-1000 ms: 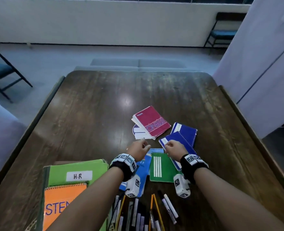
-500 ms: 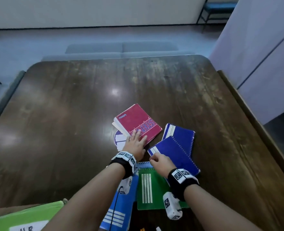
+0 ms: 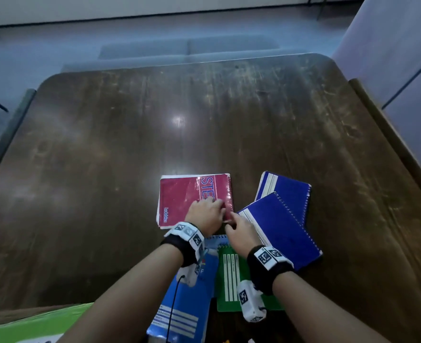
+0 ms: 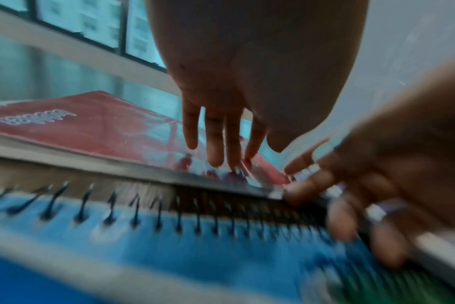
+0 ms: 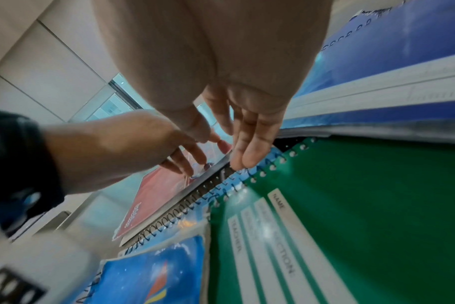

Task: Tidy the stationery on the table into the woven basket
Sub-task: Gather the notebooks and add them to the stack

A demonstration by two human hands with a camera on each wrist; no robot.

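A red steno notebook [image 3: 179, 201] lies flat near the middle of the dark wooden table [image 3: 105, 169]. My left hand [image 3: 211, 206] rests on its near right part with straight fingers pressing down on the cover [image 4: 104, 131]. My right hand [image 3: 231, 224] is just beside it, fingertips [image 5: 244, 160] touching the red notebook's near right corner edge. Two dark blue spiral notebooks [image 3: 283, 233] overlap at the right. A green notebook [image 3: 231, 280] and a light blue spiral notebook [image 3: 187, 300] lie under my wrists. The woven basket is out of view.
A bright green folder [image 3: 31, 325] shows at the bottom left corner. The table's raised edges [image 3: 390, 134] run along the left and right sides. A grey bench [image 3: 187, 48] stands beyond the far edge.
My left hand slid forward onto the red notebook, which has turned from diagonal to square. My right hand left the blue notebook and moved to the red notebook's corner. The head view tipped down.
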